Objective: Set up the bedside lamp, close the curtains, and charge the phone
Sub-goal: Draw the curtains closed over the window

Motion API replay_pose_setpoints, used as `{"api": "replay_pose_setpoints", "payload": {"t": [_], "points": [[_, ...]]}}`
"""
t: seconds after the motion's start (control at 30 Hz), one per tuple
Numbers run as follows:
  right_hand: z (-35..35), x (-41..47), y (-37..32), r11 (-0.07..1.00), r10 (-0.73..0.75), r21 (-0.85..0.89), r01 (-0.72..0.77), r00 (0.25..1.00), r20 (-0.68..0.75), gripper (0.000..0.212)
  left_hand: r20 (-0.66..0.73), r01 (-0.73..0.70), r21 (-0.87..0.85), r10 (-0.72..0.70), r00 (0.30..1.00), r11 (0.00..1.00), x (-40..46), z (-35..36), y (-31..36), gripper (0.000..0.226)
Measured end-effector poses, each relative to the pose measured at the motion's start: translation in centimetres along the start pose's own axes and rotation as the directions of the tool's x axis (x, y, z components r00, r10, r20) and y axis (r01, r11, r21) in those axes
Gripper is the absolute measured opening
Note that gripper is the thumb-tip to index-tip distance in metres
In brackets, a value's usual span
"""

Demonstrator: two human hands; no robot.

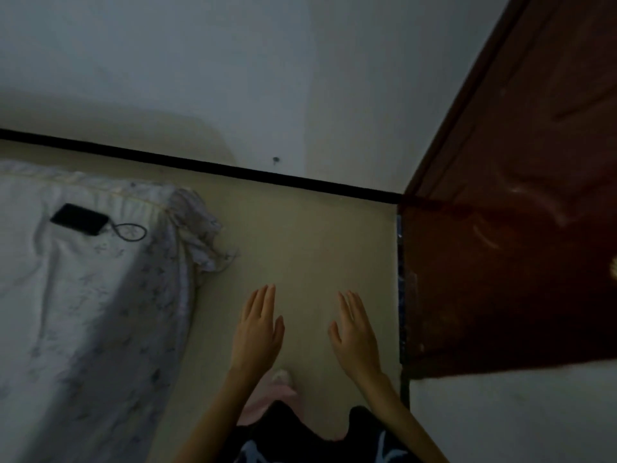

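Note:
The room is dim. A black, phone-shaped device lies on the white sheet of the bed at the left, with a thin dark cable loop at its right end. My left hand and my right hand are held flat over the beige floor, palms down, fingers stretched out, holding nothing. They hover side by side to the right of the bed, well apart from the device. No lamp or curtain shows in view.
A dark red-brown wooden door stands open at the right, its edge close to my right hand. A black skirting strip runs along the grey wall. Beige floor lies between bed and door. A pink slipper is below my hands.

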State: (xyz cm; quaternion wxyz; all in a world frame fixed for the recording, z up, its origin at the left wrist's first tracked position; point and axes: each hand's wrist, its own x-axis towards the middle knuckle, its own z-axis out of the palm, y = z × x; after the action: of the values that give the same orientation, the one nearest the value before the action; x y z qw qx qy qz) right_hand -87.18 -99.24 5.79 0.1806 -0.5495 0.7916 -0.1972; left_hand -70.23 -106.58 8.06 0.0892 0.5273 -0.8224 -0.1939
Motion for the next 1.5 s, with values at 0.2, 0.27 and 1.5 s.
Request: {"api": "replay_pose_setpoints", "payload": {"t": [0.2,0.27,1.5], "points": [[1.2,9.3,-4.3,0.999,-0.031,0.029,0.031,0.999,0.032,0.056,-0.021,0.082,0.003,-0.082,0.996,0.997,6.9,-2.4,-4.8,0.059],[1.3,12.2,-5.5,0.999,-0.043,0.03,0.042,0.999,0.032,0.055,-0.039,0.107,-0.01,-0.107,0.993,0.994,9.1,-3.2,-5.8,0.058],[12.3,83.4,-34.7,0.746,-0.637,0.1,0.658,0.663,0.394,0.054,-0.363,0.687,-0.186,-0.699,0.616,0.702,66.2,-18.8,-31.9,0.055]]}}
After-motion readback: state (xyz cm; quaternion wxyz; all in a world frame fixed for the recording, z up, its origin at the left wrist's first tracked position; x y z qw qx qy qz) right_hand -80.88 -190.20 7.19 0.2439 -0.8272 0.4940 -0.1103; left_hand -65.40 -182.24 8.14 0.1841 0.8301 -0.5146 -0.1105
